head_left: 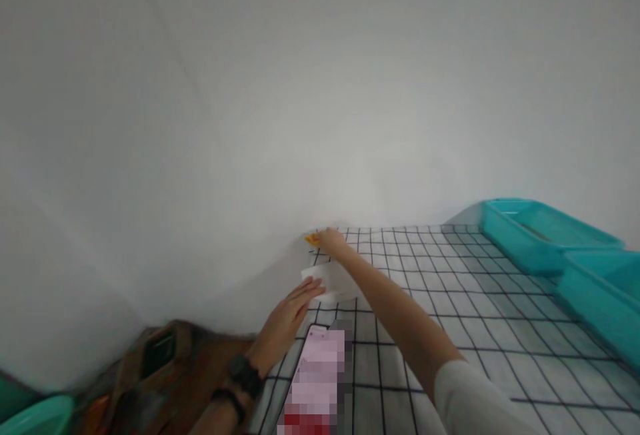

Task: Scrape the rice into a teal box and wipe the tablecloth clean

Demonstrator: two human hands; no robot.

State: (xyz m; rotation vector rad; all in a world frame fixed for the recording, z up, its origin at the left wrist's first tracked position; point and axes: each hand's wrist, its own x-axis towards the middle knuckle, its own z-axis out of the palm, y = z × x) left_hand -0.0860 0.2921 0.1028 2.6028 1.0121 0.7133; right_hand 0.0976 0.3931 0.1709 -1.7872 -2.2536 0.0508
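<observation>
My right hand [331, 238] reaches far across the checked tablecloth [450, 301] to the wall, its fingers closed on a small yellow-orange object [312, 239] at the cloth's far left corner. My left hand [290, 315] lies with fingers stretched flat against the near side of a white container [333, 279], which stands under my right forearm. A dark watch sits on my left wrist.
A phone with a blurred pink screen [317, 381] lies near the front of the cloth. Two teal bins [540, 235] stand at the right edge. A brown bag [165, 368] and a teal tub [35, 415] sit at lower left. A white wall rises behind.
</observation>
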